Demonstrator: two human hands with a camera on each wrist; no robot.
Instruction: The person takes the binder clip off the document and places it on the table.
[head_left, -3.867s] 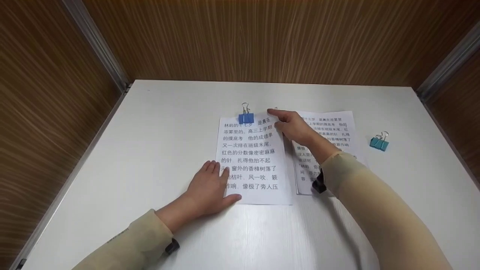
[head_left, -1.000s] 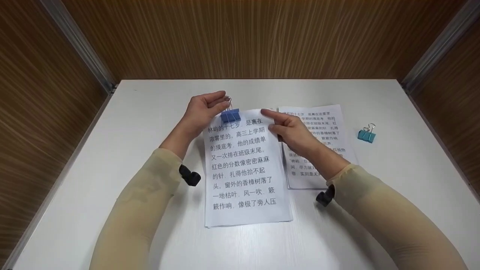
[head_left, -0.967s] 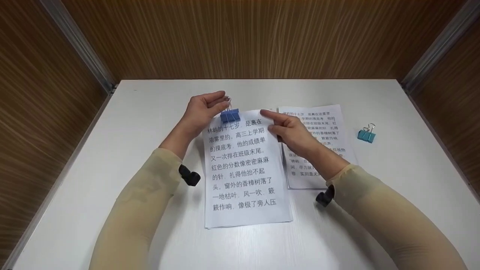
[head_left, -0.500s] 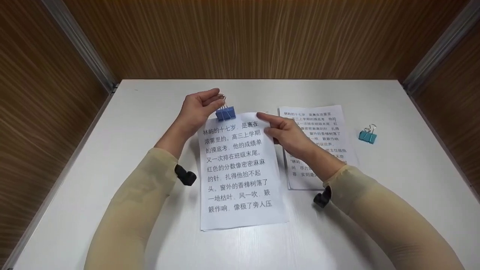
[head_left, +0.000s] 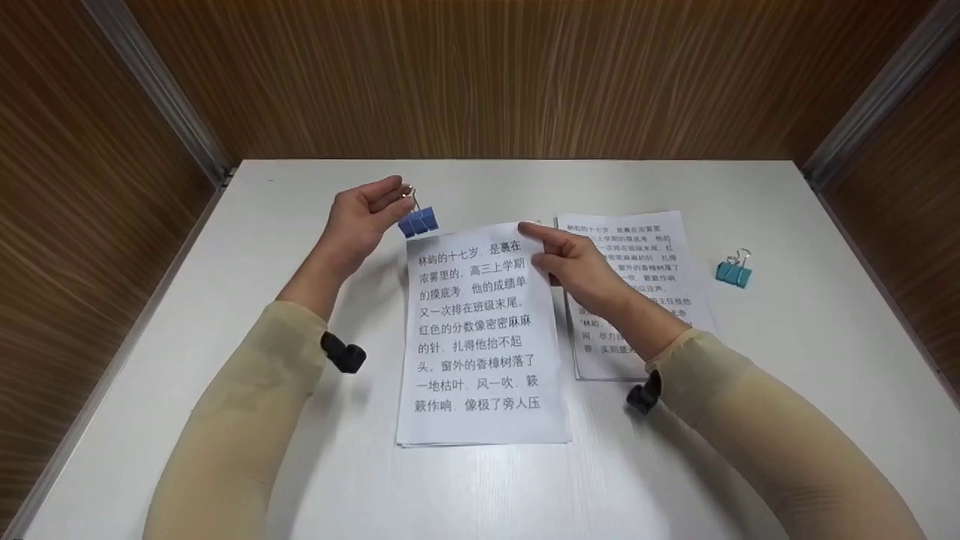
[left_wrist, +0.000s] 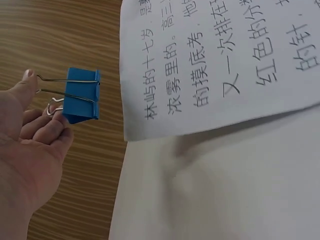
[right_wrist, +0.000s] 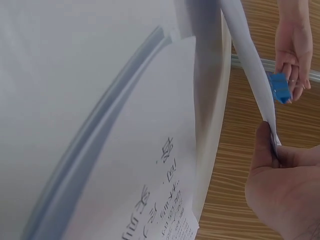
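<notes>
A blue binder clip (head_left: 418, 222) is pinched by its wire handles in my left hand (head_left: 360, 221). In the left wrist view the clip (left_wrist: 81, 94) stands apart from the paper's edge, with a gap between them. My right hand (head_left: 581, 266) pinches the upper right corner of a stack of printed sheets (head_left: 480, 337), thumb in front. That stack is raised and tilted at its top, and bears large dark characters. The right wrist view shows the stack edge-on between thumb and fingers of the right hand (right_wrist: 280, 185).
Another stack of printed sheets (head_left: 622, 300) lies on the white table (head_left: 315, 450), partly covered by the right hand and forearm. A teal binder clip (head_left: 733, 273) lies right of it. Wood-grain panels (head_left: 510, 75) enclose the table at the back and sides.
The blue binder clip has come off the top edge of the stack and moved left with the left hand. Earlier the stack lay flat; the right hand still pinches its corner.
</notes>
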